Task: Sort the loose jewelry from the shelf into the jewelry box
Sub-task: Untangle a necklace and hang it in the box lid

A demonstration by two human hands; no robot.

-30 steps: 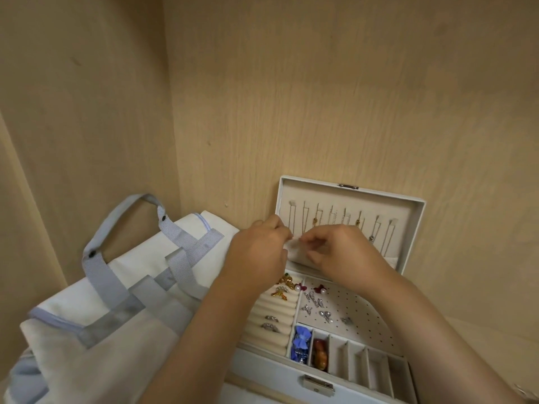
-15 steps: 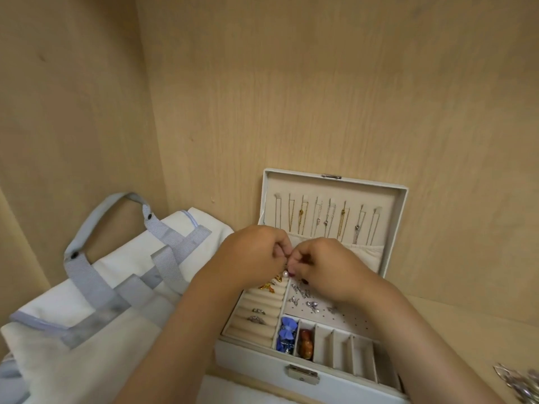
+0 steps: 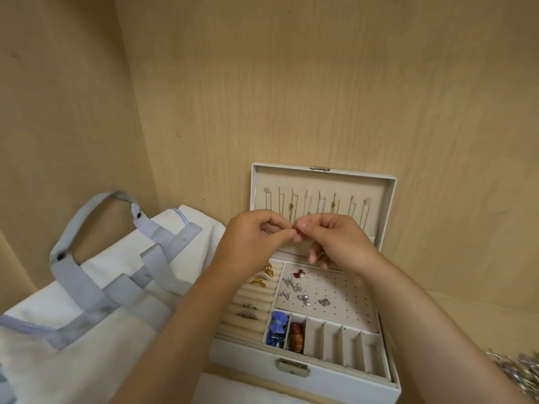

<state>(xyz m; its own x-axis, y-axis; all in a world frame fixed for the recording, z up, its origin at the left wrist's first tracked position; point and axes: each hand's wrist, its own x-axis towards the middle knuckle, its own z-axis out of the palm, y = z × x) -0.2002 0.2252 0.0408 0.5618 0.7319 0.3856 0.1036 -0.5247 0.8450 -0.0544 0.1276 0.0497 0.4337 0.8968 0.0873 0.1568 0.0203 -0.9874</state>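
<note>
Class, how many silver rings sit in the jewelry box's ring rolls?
2. The rear silver ring sits midway down the ring rolls; the front silver ring, just in front of it. The left forearm may hide others.

I am looking at a white canvas tote bag (image 3: 116,258) lying slumped at the left, its grey-blue looped handle (image 3: 74,228) standing up near the pale wooden side wall (image 3: 58,97) and back panel (image 3: 320,83).

My left hand (image 3: 251,243), right hand (image 3: 338,243) bare; forearms (image 3: 180,330) bare down to frame edge; fingernails (image 3: 302,225) short, plain.
</note>
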